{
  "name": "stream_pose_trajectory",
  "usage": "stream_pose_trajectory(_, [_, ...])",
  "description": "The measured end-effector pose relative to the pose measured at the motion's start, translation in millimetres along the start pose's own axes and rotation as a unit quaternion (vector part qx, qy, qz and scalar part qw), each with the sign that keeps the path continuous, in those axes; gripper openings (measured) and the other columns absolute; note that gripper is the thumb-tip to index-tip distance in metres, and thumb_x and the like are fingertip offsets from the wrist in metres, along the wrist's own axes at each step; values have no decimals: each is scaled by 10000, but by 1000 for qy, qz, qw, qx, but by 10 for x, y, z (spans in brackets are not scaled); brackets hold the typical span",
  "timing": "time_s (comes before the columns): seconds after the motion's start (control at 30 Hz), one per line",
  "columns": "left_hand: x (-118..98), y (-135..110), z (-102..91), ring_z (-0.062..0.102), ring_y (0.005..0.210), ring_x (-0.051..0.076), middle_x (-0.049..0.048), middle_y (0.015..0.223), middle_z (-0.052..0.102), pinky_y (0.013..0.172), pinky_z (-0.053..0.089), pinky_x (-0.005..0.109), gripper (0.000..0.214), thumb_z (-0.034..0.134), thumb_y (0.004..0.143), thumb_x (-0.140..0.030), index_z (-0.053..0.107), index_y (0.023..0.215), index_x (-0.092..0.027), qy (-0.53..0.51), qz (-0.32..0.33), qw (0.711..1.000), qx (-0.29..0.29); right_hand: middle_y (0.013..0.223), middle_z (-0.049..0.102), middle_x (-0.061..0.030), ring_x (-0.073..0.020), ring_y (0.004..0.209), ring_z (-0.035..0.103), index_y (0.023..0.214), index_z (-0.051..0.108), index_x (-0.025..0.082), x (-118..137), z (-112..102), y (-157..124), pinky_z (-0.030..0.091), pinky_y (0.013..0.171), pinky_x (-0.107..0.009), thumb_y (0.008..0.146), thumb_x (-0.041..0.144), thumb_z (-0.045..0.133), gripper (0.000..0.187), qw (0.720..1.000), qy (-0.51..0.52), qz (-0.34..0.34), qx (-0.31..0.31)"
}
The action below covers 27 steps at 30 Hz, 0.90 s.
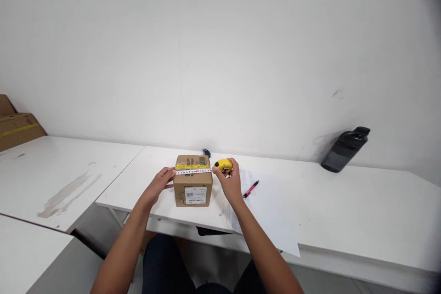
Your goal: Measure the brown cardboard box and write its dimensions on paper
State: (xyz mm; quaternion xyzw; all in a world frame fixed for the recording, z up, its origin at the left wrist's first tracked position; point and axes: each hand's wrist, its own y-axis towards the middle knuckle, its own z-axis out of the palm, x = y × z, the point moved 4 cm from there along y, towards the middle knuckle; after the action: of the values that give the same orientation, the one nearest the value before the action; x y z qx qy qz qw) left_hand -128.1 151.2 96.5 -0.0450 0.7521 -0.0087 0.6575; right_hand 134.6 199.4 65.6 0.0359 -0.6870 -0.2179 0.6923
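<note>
A small brown cardboard box (193, 187) stands on the white table, with a printed label (195, 195) on its front and yellow tape across its top. The white numbered blade (193, 172) of a tape measure lies stretched over the box's top from left to right. At the box's left edge, my left hand (161, 183) pinches the blade's end. My right hand (231, 181) is closed around the yellow tape measure case (223, 166), just past the box's right edge, its thumb by the blade.
Right of the box, a red and black pen (251, 189) rests on white paper sheets (272, 211). A black bottle (345, 149) stands by the wall at the right. A small dark object (206, 152) sits behind the box. More cardboard boxes (21, 129) are at far left.
</note>
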Motion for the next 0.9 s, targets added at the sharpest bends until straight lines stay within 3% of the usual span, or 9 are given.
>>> stream_pose_trajectory(0.27, [-16, -14, 13, 560, 1209, 255, 87, 1236, 640, 893, 495, 375, 420, 577, 824, -567, 555, 1069, -227, 0, 6, 1000, -5, 1162, 568, -66, -201, 912, 563, 1261, 525, 247, 4, -62, 6, 494, 730, -308, 699, 513, 743, 659, 1000, -10, 0, -17])
stream_pose_trajectory(0.43, [-24, -54, 13, 549, 1183, 271, 84, 1147, 644, 650, 479, 277, 404, 557, 807, -604, 514, 935, -223, 44, 3, 999, -16, 1215, 539, -80, -209, 941, 573, 1265, 518, 247, 48, 56, -9, 503, 782, -327, 717, 521, 739, 652, 1000, -8, 0, -2])
stream_pose_trajectory(0.6, [-61, -15, -34, 605, 1017, 252, 57, 977, 653, 596, 414, 260, 416, 556, 800, -625, 436, 805, -227, 106, -13, 994, -32, 1170, 556, -76, -223, 952, 581, 1237, 540, 236, 110, 78, 27, 516, 802, -340, 707, 532, 741, 640, 1000, -11, 5, 12])
stream_pose_trajectory(0.73, [-256, -96, -143, 547, 726, 183, -5, 747, 557, 603, 374, 270, 414, 602, 789, -600, 449, 742, -218, 195, 55, 976, -84, 1201, 562, -85, -230, 976, 587, 1225, 553, 237, 197, -144, -56, 523, 805, -346, 683, 516, 771, 647, 1000, -5, 11, 10])
stream_pose_trajectory(0.83, [-369, -442, -211, 440, 633, 144, -42, 657, 449, 593, 343, 259, 428, 611, 795, -607, 447, 716, -220, 188, 115, 970, -100, 1248, 562, -91, -247, 1044, 592, 1246, 539, 236, 196, -473, -379, 517, 867, -361, 683, 499, 789, 669, 999, 34, 32, -7])
stream_pose_trajectory(0.9, [-274, -754, -157, 389, 602, 131, -47, 632, 414, 587, 333, 254, 453, 617, 794, -620, 434, 694, -218, 153, 126, 976, -89, 1201, 588, -79, -243, 1010, 613, 1250, 535, 245, 66, -661, -742, 523, 855, -352, 692, 495, 792, 663, 996, 64, 65, -7])
